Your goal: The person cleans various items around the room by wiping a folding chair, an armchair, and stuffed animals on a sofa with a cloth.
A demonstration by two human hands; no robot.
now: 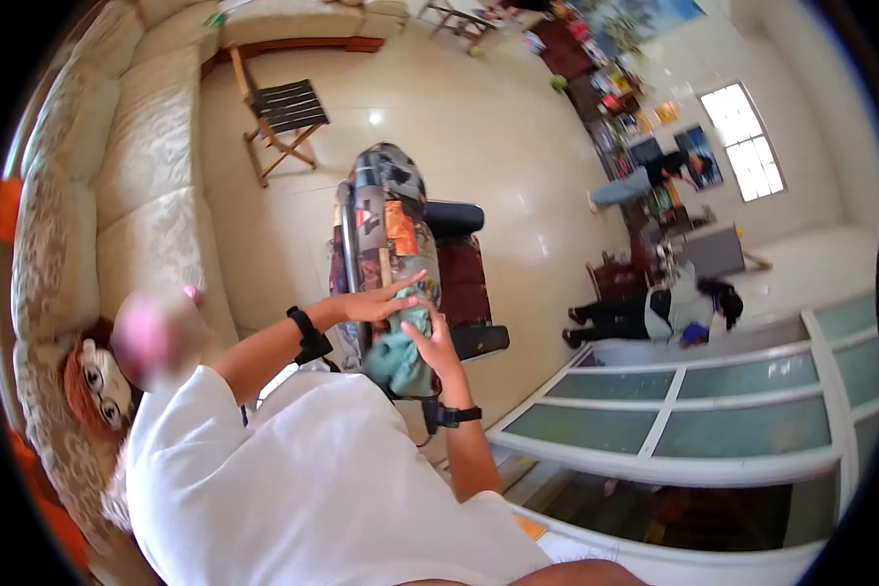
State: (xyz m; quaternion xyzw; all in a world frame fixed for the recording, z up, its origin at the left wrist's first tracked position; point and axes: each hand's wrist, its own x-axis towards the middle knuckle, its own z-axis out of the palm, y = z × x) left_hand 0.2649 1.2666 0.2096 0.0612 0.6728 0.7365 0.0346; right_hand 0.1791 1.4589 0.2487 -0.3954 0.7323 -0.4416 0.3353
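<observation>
Have green cloth (397,363) bunched on near end of patterned bench (400,181), exact type unclear. Touching cloth's far part w/ L hand (381,305): palm down, fingers nearly straight, open, not closed on anything. Touching its R side w/ R hand (439,347): thumb & fingers apart, partly curled; can't tell if gripping. See dark roll (456,217) along bench's R edge, slatted chair (291,105) past far-L corner, sofa (151,186) well off L edge.
</observation>
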